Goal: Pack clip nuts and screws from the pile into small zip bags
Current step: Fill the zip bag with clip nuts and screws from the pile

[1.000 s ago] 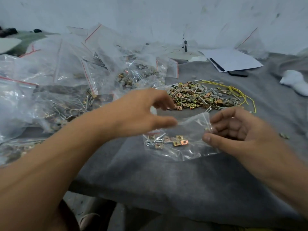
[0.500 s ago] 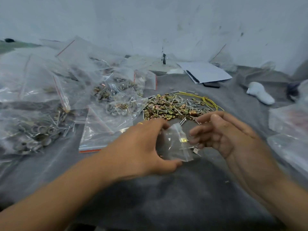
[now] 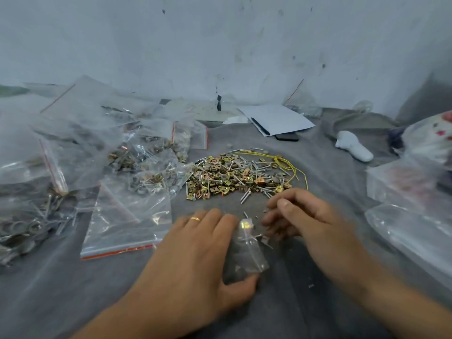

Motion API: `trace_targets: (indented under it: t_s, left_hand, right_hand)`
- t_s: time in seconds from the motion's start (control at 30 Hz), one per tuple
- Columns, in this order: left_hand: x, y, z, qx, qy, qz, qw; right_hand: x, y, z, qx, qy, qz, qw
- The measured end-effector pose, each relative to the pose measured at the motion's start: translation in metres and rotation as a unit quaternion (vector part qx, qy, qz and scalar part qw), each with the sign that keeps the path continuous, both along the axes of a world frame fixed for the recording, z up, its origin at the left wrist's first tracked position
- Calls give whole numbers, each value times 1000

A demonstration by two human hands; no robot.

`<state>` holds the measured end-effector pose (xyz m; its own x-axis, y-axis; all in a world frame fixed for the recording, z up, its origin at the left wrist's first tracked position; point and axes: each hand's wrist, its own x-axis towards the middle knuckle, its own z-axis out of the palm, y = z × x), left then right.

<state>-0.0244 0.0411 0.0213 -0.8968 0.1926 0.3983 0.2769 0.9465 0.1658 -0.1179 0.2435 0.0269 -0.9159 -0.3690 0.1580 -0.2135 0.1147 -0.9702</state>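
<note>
A small clear zip bag [image 3: 247,253] lies on the grey cloth, low in the middle of the view, with a gold clip nut showing near its top. My left hand [image 3: 200,253] grips it, thumb at its lower edge and fingers along its left side. My right hand [image 3: 300,221] hovers at the bag's upper right with curled fingers, beside a few small screws [image 3: 264,238]. Blur hides whether those fingers pinch anything. The pile of clip nuts and screws [image 3: 234,174] is spread just beyond both hands.
Empty red-striped zip bags [image 3: 127,216] lie left of my hands, with filled bags [image 3: 137,155] heaped behind them. A yellow wire [image 3: 288,165] loops over the pile's right side. Paper with a pen [image 3: 276,118], a white object [image 3: 354,148] and more plastic bags [image 3: 415,216] are on the right.
Both hands and the small bag have come down onto the cloth. The view has swung right and tilted up, so the pile now sits straight ahead.
</note>
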Motion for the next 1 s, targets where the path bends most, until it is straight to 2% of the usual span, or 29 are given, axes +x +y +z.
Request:
trace_targets:
  t_s: [0.1, 0.2, 0.43, 0.57, 0.7, 0.83, 1.0]
  left_hand:
    - [-1, 1, 1, -1, 7, -13, 1000]
    - [-1, 1, 2, -1, -7, -14, 1000]
    - [-5, 3, -2, -15, 15, -10, 1000]
    - [-9, 1, -3, -14, 12, -12, 1000]
    - [-12, 0, -5, -10, 19, -21, 1000]
    - [-12, -1, -7, -17, 35, -22, 999]
    - [-11, 0, -6, -20, 30, -17, 999]
  right_hand:
    - [-8, 11, 5, 140, 122, -64, 980]
    - [-12, 19, 7, 249, 188, -103, 944]
    - [-31, 24, 0, 273, 215, -127, 929]
    - [-69, 17, 19, 291, 230, -138, 918]
    - [-104, -3, 33, 384, 263, -91, 881]
    - [-115, -15, 27, 477, 240, -44, 844]
    - [-115, -10, 29, 474, 222, -72, 849]
